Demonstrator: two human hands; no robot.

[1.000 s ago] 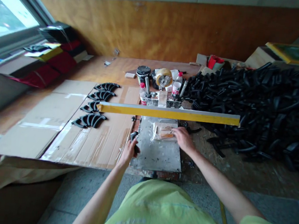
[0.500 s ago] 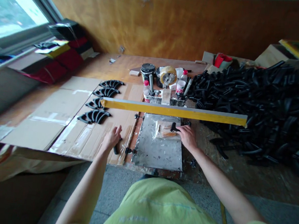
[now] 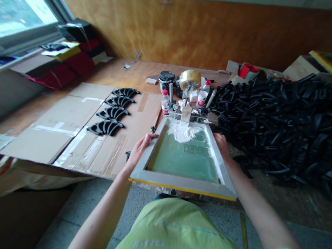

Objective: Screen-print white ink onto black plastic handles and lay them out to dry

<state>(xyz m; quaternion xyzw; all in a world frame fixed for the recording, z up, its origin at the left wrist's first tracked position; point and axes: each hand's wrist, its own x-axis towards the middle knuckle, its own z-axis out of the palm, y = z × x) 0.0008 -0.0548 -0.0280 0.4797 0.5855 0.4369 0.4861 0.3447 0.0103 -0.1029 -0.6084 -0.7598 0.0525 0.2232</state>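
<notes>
I've got the screen frame (image 3: 182, 183) in the lower middle of the view – my left hand (image 3: 140, 150) on its left edge, fingers spread over the rim – my right hand (image 3: 221, 146) curled over the right edge, just beside the black plastic pile (image 3: 274, 127).

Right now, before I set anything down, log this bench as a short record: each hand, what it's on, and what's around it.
Left hand: on the left side of the screen frame
Right hand: on the right side of the frame
Mesh: green, with white paste at the far end
Left of frame: rows of black parts on cardboard
Right of frame: heap of black parts
Beyond frame: tape roll, bottle
</notes>
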